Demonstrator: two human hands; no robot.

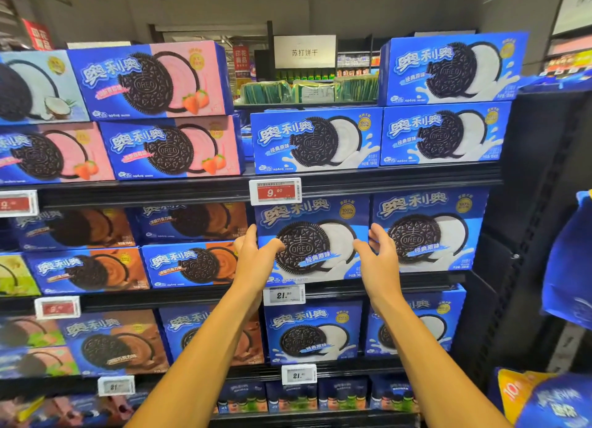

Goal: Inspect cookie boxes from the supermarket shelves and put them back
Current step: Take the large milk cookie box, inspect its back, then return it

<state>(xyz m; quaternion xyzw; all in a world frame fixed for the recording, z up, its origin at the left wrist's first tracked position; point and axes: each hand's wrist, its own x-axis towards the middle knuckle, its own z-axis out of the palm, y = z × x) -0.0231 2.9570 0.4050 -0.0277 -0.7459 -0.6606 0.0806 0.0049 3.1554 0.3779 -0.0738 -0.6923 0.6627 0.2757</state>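
While the large blue cookie box (315, 238) stands on the middle shelf (384, 280), it is flanked by both hands: the left hand (256, 254) is laid at its left edge, the right hand (378, 251) spread beside it, apparently for withdrawal; neither is seen gripping.

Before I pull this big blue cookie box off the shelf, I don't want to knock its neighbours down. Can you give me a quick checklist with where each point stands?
1. Left hand on the box: ok, fingers at its left edge, thumb on the front.
2. Right hand on the box: not ok, open at its right edge, no firm hold yet.
3. Neighbour box on the right: not ok, tight against it, fingers near the seam.
4. Price tag above: ok, overlaps only the top edge.
5. Boxes behind it: cannot tell, hidden.
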